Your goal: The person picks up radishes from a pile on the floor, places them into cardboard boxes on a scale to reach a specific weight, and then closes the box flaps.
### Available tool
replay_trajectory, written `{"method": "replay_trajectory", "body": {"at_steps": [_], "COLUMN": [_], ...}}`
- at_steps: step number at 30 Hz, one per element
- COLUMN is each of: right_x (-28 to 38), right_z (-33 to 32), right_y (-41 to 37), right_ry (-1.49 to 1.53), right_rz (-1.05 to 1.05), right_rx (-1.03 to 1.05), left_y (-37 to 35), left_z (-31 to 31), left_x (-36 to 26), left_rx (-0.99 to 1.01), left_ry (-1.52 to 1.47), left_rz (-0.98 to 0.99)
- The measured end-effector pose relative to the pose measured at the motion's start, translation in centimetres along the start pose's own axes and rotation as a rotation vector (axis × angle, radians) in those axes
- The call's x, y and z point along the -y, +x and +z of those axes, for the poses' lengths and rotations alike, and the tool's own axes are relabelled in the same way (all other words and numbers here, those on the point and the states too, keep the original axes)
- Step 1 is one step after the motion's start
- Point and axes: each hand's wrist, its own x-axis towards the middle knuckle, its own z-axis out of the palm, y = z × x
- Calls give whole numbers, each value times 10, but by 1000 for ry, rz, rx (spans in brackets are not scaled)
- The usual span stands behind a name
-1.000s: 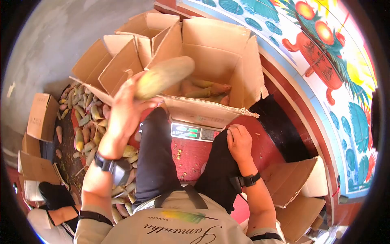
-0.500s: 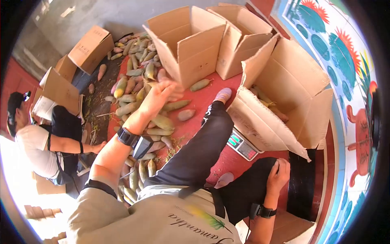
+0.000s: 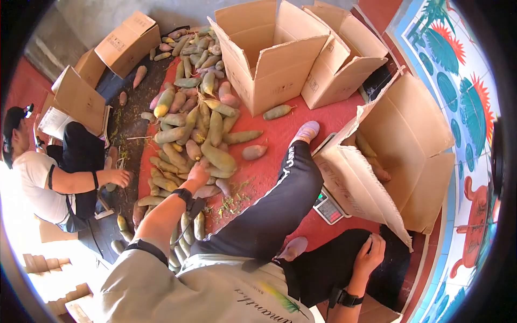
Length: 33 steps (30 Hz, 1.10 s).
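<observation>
My left hand (image 3: 198,173) reaches down onto a pile of long green-brown bamboo shoots (image 3: 186,124) spread over the red floor; its fingers rest on one shoot at the near edge of the pile, grip unclear. My right hand (image 3: 370,254) lies loosely curled on my right knee, holding nothing. An open cardboard box (image 3: 409,145) with several shoots inside stands on a small scale (image 3: 328,207) to my right. My left leg stretches out toward the pile.
Two open empty boxes (image 3: 274,48) (image 3: 344,54) stand beyond my foot. More boxes (image 3: 126,40) lie at the far left. Another person (image 3: 48,172) sits at the left, one hand on the floor. A painted wall runs along the right.
One second ago my left hand held a shoot up over the box on the scale. That shoot is gone from it, and the hand has swung left and down to the pile. My head turned left.
</observation>
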Motion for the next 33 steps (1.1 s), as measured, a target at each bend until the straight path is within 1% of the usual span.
{"method": "replay_trajectory", "body": {"at_steps": [2, 3, 5, 7, 9, 10, 12, 14, 15, 17, 19, 21, 23, 24, 25, 27, 28, 29, 31, 32, 33], "right_x": [4, 5, 7, 8, 10, 9, 7, 7, 8, 9, 10, 12, 15, 16, 16, 12, 12, 12, 13, 13, 12], "right_z": [-1, -1, -1, -1, -1, 0, 2, 3, 2, 2, 3, 3, 3, 3, 3, 5, 4, 4, 4, 4, 3], "right_y": [2, 3, 3, 6, 9, 9, 9, 9, 10, 10, 13, 13, 15, 16, 15, 14, 14, 14, 14, 13, 12], "right_ry": [6, 12, -5, -23, -42, -50, -70, -60, -44, -45, -39, -43, -42, -36, -38, -42, -47, -37, -33, -19, -7], "right_rz": [20, 49, 53, 60, 14, 20, -2, 15, 25, 15, -2, 0, 10, 11, 17, -3, 2, -7, 4, -2, -4], "right_rx": [24, 47, 62, 78, 86, 82, 99, 104, 115, 111, 106, 105, 97, 95, 87, 84, 74, 68, 51, 44, 37], "left_y": [17, 28, 49, 59, 71, 77, 78, 80, 83, 87, 81, 61, 62, 50, 42, 30, 28, 28, 31, 21, 13], "left_z": [-1, 0, 1, -2, -2, -3, -4, -1, 0, 0, 1, -2, 33, 29, 22, 13, 23, 21, 15, -1, -14], "left_x": [-8, -8, -8, -11, -6, -6, -6, -6, -7, -9, -11, -30, -4, -18, -30, -46, -33, -25, -21, -35, -44], "left_rx": [-39, -36, -123, -93, -14, 98, 122, 143, 143, 222, 244, 326, 258, 158, 153, 239, 9, 4, 172, 177, 192], "left_ry": [226, 219, 315, 315, 375, 458, 494, 598, 597, 825, 806, 720, 633, 709, 712, 357, 254, 256, -408, -524, -510], "left_rz": [-8, -3, 43, 55, 28, -8, -1, -22, -11, -84, -78, -24, 23, 117, 125, -139, -6, 7, -275, -287, -267]}}
